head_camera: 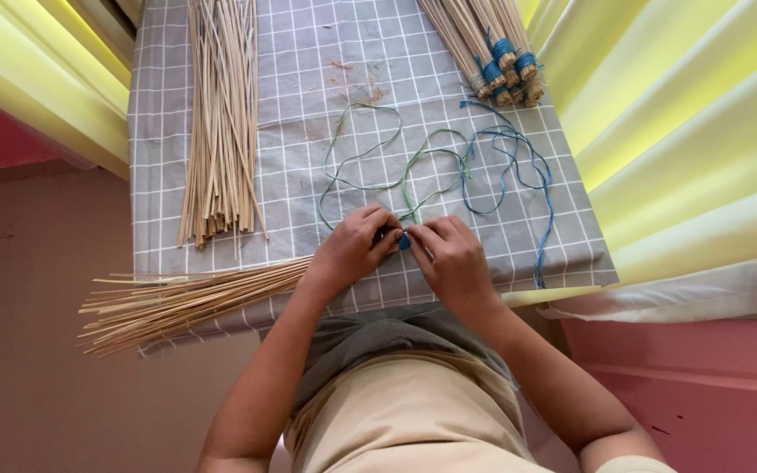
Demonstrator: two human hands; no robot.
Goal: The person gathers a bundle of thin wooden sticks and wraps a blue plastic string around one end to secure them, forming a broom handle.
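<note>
- Both forearms are bare, with no sleeves showing below the elbows.
- A grey top (378,337) sits just above beige trousers (405,416).
- No rings or watch show.

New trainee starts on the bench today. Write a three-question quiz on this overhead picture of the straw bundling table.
1. True or false: both hands meet at the blue binding on the bundle of straws that sticks out over the table's left edge.
2. Multiple choice: the finished bundles tied with blue string lie at the A) top right, B) bottom left, C) centre of the checked cloth.
3. Fill in: the loose green string lies to the ___ of the loose blue string in the picture.

Key: 1 true; 2 A; 3 left.
</note>
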